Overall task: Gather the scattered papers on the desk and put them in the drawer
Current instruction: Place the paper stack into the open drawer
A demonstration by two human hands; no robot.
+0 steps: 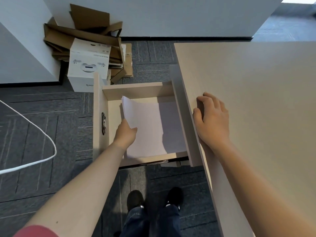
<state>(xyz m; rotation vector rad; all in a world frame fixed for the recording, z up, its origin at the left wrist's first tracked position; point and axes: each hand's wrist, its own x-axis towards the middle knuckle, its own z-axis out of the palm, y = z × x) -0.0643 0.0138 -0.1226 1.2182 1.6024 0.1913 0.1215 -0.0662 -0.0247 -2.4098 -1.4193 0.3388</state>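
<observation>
left hand (125, 132) grasps papers (145, 127) by their left edge, low inside drawer (133, 90) | right hand (212, 120) rests loose, gripping nothing, on desk (256, 100) edge right of drawer | risk: sheets fan or curl against drawer wall if let go tilted

Under right hand (212, 120): desk top (253, 100), pale wood-look laminate, matt, smooth. Around left hand (125, 133): drawer (133, 90) of the same pale matt board; dark metal handle (103, 123) left of it, slightly glossy. In its grip: white paper stack (145, 127), smooth, matt. Far beyond: brown corrugated cardboard (89, 31), dull; white box (89, 65), faint sheen. Below: grey carpet (42, 125), coarse, ribbed.
</observation>
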